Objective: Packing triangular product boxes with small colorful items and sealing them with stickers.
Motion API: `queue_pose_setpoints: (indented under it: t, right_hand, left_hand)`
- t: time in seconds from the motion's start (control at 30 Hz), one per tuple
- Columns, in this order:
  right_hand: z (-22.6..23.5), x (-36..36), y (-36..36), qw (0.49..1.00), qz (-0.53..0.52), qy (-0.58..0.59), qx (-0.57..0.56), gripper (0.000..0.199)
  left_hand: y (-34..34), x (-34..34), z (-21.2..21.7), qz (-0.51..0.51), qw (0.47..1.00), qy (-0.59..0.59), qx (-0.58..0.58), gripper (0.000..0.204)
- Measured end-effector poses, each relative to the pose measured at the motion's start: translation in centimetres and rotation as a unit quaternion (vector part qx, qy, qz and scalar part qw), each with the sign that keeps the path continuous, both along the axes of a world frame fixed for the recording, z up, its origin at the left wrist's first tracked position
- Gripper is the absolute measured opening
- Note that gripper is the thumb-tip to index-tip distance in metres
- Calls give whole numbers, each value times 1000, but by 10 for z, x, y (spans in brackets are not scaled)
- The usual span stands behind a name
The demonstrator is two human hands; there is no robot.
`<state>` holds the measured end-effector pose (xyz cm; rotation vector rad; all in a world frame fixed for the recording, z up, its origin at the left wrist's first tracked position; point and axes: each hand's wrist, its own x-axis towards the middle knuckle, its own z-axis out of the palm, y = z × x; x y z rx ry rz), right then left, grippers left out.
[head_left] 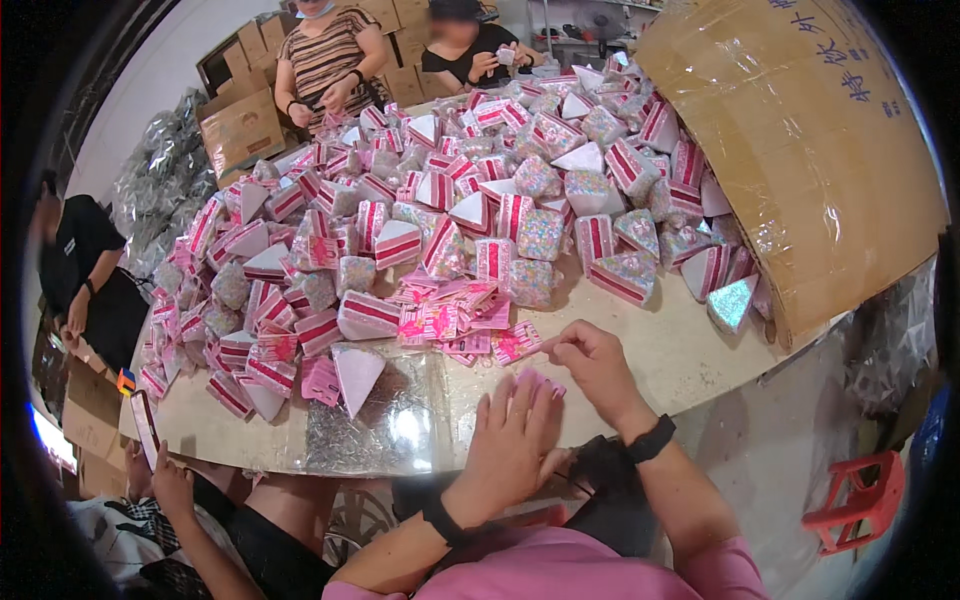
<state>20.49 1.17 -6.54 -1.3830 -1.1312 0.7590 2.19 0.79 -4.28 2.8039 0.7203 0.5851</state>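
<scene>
My left hand (512, 440) lies flat near the table's front edge, fingers stretched out. Under its fingertips a small pink card (541, 381) shows in part. Just right of it, my right hand (597, 368) has thumb and forefinger pinched together; whatever is between them is too small to make out. Beyond the fingers lies a loose pile of pink printed cards (450, 312), with one card (516, 342) close to my right fingertips. Behind the cards rises a big heap of cake-slice-shaped pieces (440, 190), pink and white with red stripes, many in clear wrap.
A large cardboard box (790, 150) leans over the table's right side. A clear plastic sheet (370, 415) covers part of the front edge. A red stool (855, 500) stands at lower right. Several people are around the table; one at lower left holds a phone (145, 428).
</scene>
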Motion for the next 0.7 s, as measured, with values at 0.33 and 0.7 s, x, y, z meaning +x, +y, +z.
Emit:
queue_pose_setpoints:
  t: [0.33,0.7]
  right_hand:
    - [-3,6,-16,987,4,161,19,7]
    - [12,-24,-53,961,-32,272,44,9]
  left_hand:
    - [-7,-25,-45,-123,985,-55,105,41]
    - [2,-14,21,80,513,-490,-701,19]
